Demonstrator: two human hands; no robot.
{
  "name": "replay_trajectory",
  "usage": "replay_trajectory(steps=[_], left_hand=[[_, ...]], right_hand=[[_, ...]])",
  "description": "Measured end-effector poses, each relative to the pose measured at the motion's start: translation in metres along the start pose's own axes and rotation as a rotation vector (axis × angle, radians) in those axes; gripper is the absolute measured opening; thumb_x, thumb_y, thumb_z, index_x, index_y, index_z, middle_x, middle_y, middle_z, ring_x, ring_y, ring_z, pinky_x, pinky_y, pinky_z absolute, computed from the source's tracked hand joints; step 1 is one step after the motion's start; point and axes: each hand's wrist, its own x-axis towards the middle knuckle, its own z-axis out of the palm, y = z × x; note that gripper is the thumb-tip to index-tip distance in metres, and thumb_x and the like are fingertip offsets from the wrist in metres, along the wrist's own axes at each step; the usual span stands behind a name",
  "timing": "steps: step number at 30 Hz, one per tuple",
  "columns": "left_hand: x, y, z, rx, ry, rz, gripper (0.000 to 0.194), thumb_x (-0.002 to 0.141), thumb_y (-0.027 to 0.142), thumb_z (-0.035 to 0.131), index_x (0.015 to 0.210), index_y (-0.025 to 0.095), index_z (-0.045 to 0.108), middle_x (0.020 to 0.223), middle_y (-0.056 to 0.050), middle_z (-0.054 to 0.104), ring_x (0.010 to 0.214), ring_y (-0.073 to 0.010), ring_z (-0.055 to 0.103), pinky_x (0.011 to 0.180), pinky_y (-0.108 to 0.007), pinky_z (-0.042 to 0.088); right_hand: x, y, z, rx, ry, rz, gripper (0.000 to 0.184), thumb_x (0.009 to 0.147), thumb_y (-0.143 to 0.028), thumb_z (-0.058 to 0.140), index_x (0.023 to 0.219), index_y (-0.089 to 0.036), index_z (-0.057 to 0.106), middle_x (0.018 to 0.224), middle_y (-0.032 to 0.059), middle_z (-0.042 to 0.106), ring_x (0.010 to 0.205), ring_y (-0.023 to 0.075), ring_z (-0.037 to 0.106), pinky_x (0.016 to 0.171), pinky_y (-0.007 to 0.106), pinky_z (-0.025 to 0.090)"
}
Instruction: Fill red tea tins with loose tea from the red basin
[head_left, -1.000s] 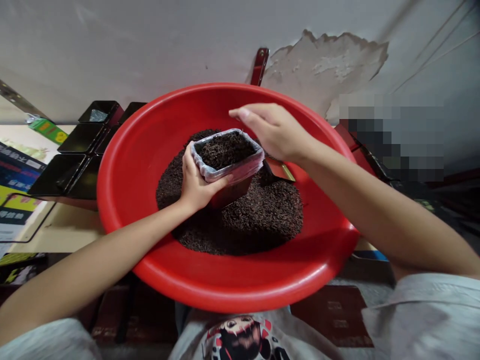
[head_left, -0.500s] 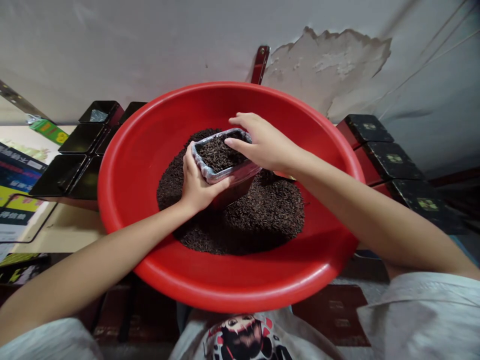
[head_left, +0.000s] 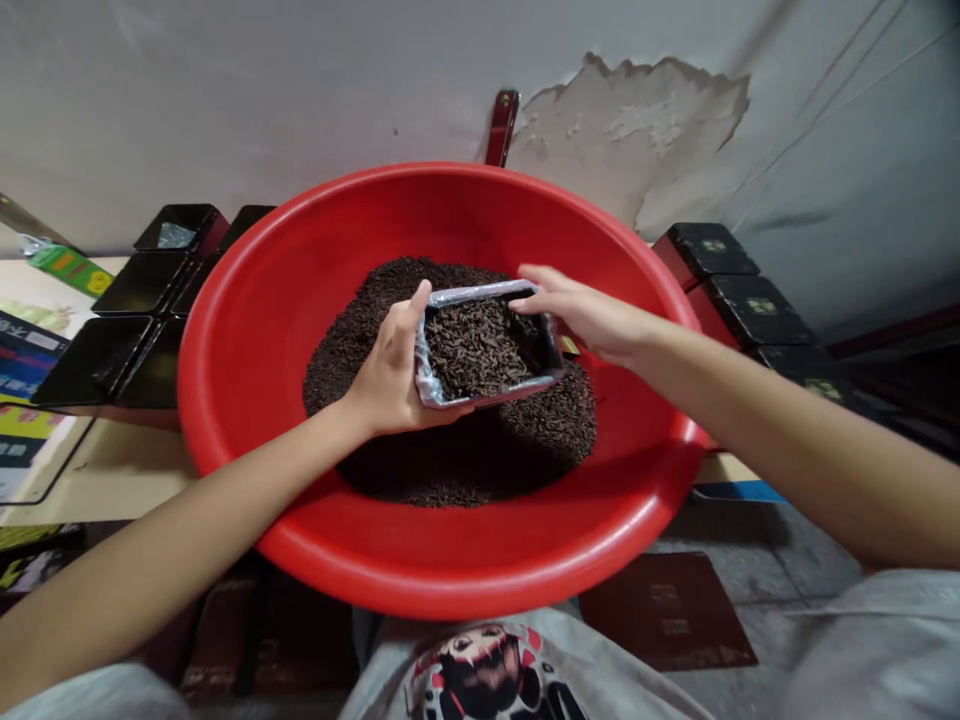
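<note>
A rectangular tin (head_left: 495, 393) with a clear plastic bag folded over its rim is held above the middle of a large red basin (head_left: 465, 580). Dark loose tea leaves (head_left: 480, 350) fill much of it, with a gap at the right end. My left hand (head_left: 394, 375) grips the tin's left side, thumb up along the rim. At the right end, my right hand (head_left: 592, 315) holds the rim, its thumb reaching over the edge; some of its fingers are hidden. Beneath, a heap of the same tea (head_left: 345, 340) lies in the basin, partly in shadow.
Several open black-rimmed tins (head_left: 142, 285) stand left of the basin. Closed tins with dark lids (head_left: 761, 308) line the right side. A dark red strip-like piece (head_left: 502, 128) leans on the wall behind. A green box (head_left: 71, 268) lies far left. A dark red panel (head_left: 667, 610) lies below.
The tin has turned and tipped so its opening faces me more, shifting right and slightly down. My right hand has moved from above the tea to the tin's right end.
</note>
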Motion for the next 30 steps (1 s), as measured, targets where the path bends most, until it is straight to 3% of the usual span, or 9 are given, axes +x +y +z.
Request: replay_trajectory(steps=[3, 5, 7, 11, 14, 17, 20, 24, 30], left_hand=[[-0.001, 0.006, 0.002, 0.004, -0.013, 0.033, 0.115, 0.057, 0.064, 0.068, 0.141, 0.022, 0.002, 0.135, -0.017, 0.037, 0.118, -0.0319, 0.042, 0.1, -0.05, 0.034], [-0.003, 0.009, 0.006, 0.02, 0.005, -0.008, 0.114, 0.059, 0.066, 0.064, 0.142, 0.02, 0.001, 0.136, -0.018, 0.036, 0.121, -0.0331, 0.04, 0.102, -0.052, 0.031], [-0.004, 0.01, 0.009, 0.027, 0.022, -0.042, 0.113, 0.06, 0.069, 0.061, 0.142, 0.021, 0.001, 0.138, -0.018, 0.032, 0.122, -0.0338, 0.037, 0.103, -0.052, 0.03], [-0.004, 0.006, 0.008, -0.002, 0.022, -0.087, 0.117, 0.055, 0.073, 0.061, 0.141, 0.022, 0.002, 0.141, -0.018, 0.026, 0.125, -0.0348, 0.034, 0.103, -0.051, 0.031], [-0.002, 0.002, 0.006, -0.026, 0.024, -0.15, 0.118, 0.052, 0.07, 0.066, 0.141, 0.023, 0.004, 0.141, -0.018, 0.026, 0.125, -0.0347, 0.034, 0.103, -0.051, 0.032], [-0.002, -0.002, 0.006, -0.054, 0.033, -0.201, 0.117, 0.052, 0.066, 0.07, 0.14, 0.025, 0.005, 0.14, -0.016, 0.027, 0.125, -0.0337, 0.035, 0.103, -0.052, 0.032], [-0.003, -0.006, 0.007, -0.076, 0.038, -0.218, 0.118, 0.051, 0.066, 0.07, 0.14, 0.026, 0.005, 0.141, -0.016, 0.024, 0.127, -0.0344, 0.032, 0.104, -0.052, 0.031], [-0.005, -0.01, 0.008, -0.069, 0.033, -0.22, 0.119, 0.05, 0.069, 0.068, 0.14, 0.025, 0.004, 0.145, -0.017, 0.018, 0.131, -0.0365, 0.025, 0.106, -0.052, 0.028], [-0.004, -0.012, 0.007, -0.075, 0.028, -0.248, 0.117, 0.051, 0.068, 0.068, 0.14, 0.025, 0.005, 0.146, -0.016, 0.018, 0.133, -0.036, 0.023, 0.107, -0.052, 0.027]], right_hand=[[-0.022, -0.016, 0.019, -0.321, 0.36, -0.347, 0.058, 0.08, -0.042, 0.048, 0.132, -0.02, 0.038, 0.138, 0.011, 0.04, 0.128, 0.0269, 0.037, 0.103, 0.053, 0.033], [-0.035, -0.024, 0.036, -0.509, 0.322, -0.532, 0.054, 0.084, -0.041, 0.042, 0.132, -0.019, 0.039, 0.14, 0.0103, 0.038, 0.132, 0.0246, 0.031, 0.108, 0.05, 0.026], [-0.043, -0.026, 0.051, -0.64, 0.165, -0.635, 0.055, 0.087, -0.044, 0.036, 0.134, -0.016, 0.038, 0.14, 0.0117, 0.038, 0.134, 0.0246, 0.029, 0.11, 0.05, 0.023], [-0.041, -0.019, 0.057, -0.753, 0.064, -0.559, 0.072, 0.086, -0.055, 0.034, 0.137, -0.005, 0.033, 0.144, 0.0198, 0.029, 0.136, 0.0293, 0.021, 0.109, 0.051, 0.022], [-0.033, -0.018, 0.04, -0.737, 0.039, -0.518, 0.062, 0.088, -0.052, 0.031, 0.13, -0.009, 0.044, 0.14, 0.018, 0.037, 0.133, 0.0275, 0.03, 0.107, 0.05, 0.027], [-0.026, -0.023, 0.029, -0.695, 0.123, -0.529, 0.05, 0.091, -0.043, 0.026, 0.122, -0.014, 0.052, 0.135, 0.013, 0.046, 0.128, 0.0227, 0.038, 0.108, 0.047, 0.026], [-0.024, -0.024, 0.035, -0.703, 0.179, -0.51, 0.055, 0.09, -0.045, 0.029, 0.131, -0.01, 0.043, 0.139, 0.0155, 0.039, 0.132, 0.0252, 0.031, 0.11, 0.05, 0.022], [-0.024, -0.023, 0.047, -0.739, 0.084, -0.46, 0.067, 0.087, -0.053, 0.031, 0.138, -0.01, 0.032, 0.144, 0.0173, 0.03, 0.136, 0.0296, 0.022, 0.108, 0.054, 0.02], [-0.02, -0.026, 0.04, -0.776, -0.023, -0.439, 0.077, 0.086, -0.06, 0.024, 0.138, -0.004, 0.03, 0.144, 0.019, 0.029, 0.136, 0.0286, 0.022, 0.109, 0.052, 0.02]])
